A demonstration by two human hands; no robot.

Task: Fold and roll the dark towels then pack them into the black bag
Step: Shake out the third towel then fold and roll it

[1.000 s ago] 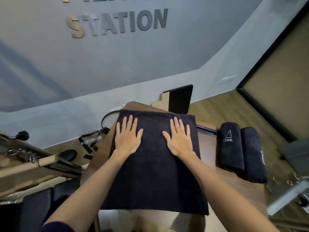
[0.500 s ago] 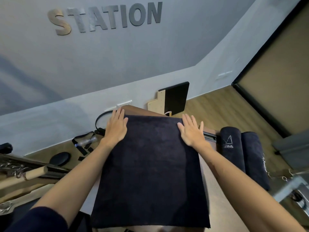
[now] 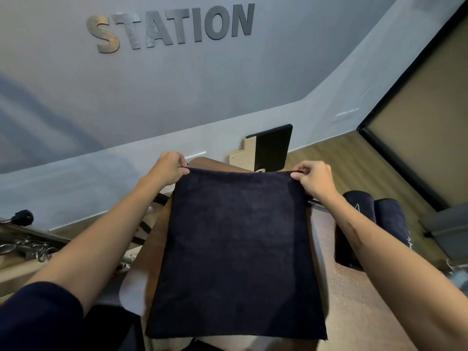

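On the brown table [image 3: 354, 312], I pinch the dark towel [image 3: 235, 249] far corners with left hand [image 3: 169, 167] and right hand [image 3: 314, 179]; next, I think, folding them evenly toward me.

The folded dark towel [image 3: 235, 249] covers most of the brown surface [image 3: 354, 300], and its near edge hides what lies below it at the bottom of the picture. The right forearm crosses the two rolled towels [image 3: 374, 214], hiding their near ends and most of the white logo, which cannot be read. The fingertips of the left hand [image 3: 168, 168] and right hand [image 3: 314, 177] curl behind the towel's far corners, so each grip is partly unseen.
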